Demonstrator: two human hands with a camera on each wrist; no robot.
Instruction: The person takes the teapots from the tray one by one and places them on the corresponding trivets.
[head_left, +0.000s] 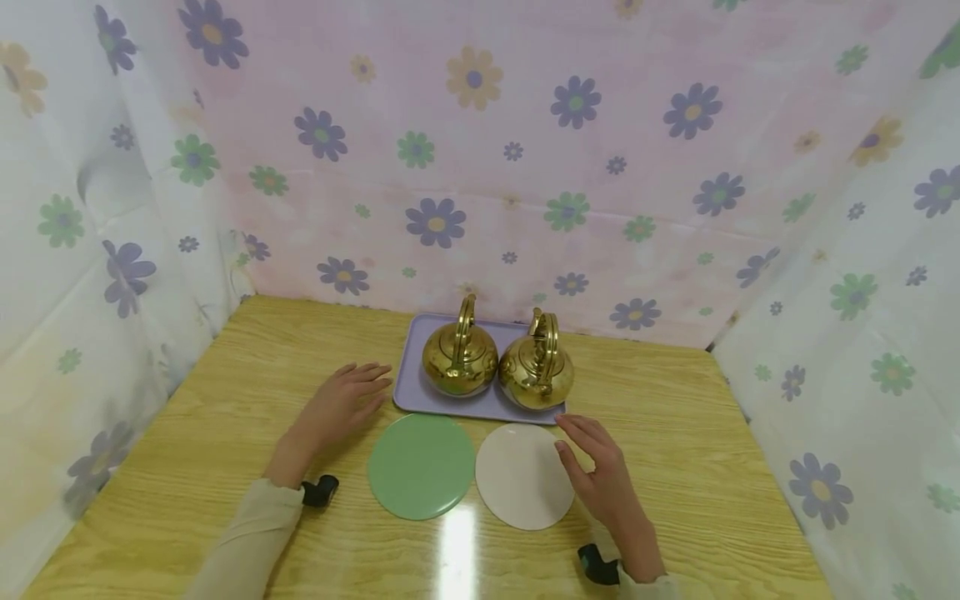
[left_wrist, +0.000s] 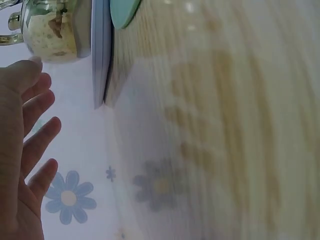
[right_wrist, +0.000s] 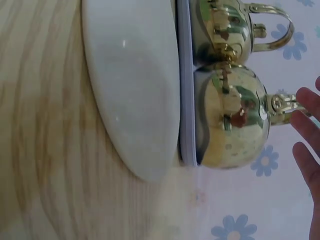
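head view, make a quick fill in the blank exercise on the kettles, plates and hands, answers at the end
The shiny, rounded, gold-coloured metal kettles on the rectangular purple tray number ____. The flat round green plate lies nearer the person's left hand than the flat round ____ plate does. The person's right hand is holding ____. The pale fabric behind the tray is printed with ____.

Missing words: two; white; nothing; flowers.
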